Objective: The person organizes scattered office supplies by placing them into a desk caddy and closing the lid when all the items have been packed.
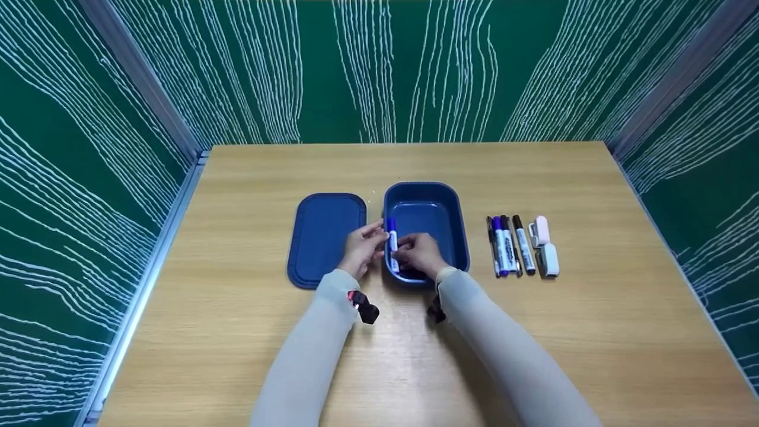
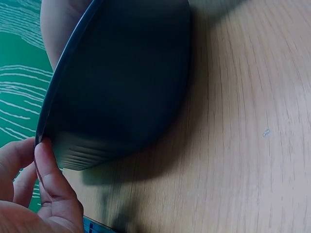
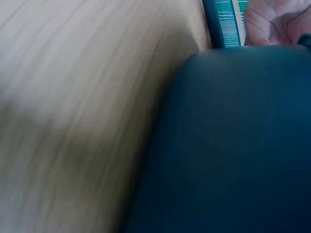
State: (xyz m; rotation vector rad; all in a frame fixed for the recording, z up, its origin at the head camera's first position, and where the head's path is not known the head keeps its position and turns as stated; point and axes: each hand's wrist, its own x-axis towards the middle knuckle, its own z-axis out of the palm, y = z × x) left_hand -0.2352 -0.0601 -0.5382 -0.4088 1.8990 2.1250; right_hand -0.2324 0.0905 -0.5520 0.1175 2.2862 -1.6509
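Note:
A deep blue box (image 1: pixel 456 231) stands uncovered on the wooden table. Inside it, along the left wall, lies a white marker (image 1: pixel 394 244) with a blue cap. My right hand (image 1: pixel 420 254) reaches into the box and pinches the marker near its lower end. With thumb and fingers my left hand (image 1: pixel 363 246) grips the rim of the left wall, close beside the marker. The left wrist view shows that left hand (image 2: pixel 48 189) pinching the rim from both sides. In the right wrist view the box's outer wall (image 3: pixel 233 141) fills most of the picture and hides the marker.
The flat blue lid (image 1: pixel 323 237) lies left of the box, partly under my left hand. To the right, several markers and pens (image 1: pixel 504 246) lie in a row beside a pink object (image 1: pixel 541 231) and a white one (image 1: pixel 549 261). Green panels (image 1: pixel 332 71) border the table.

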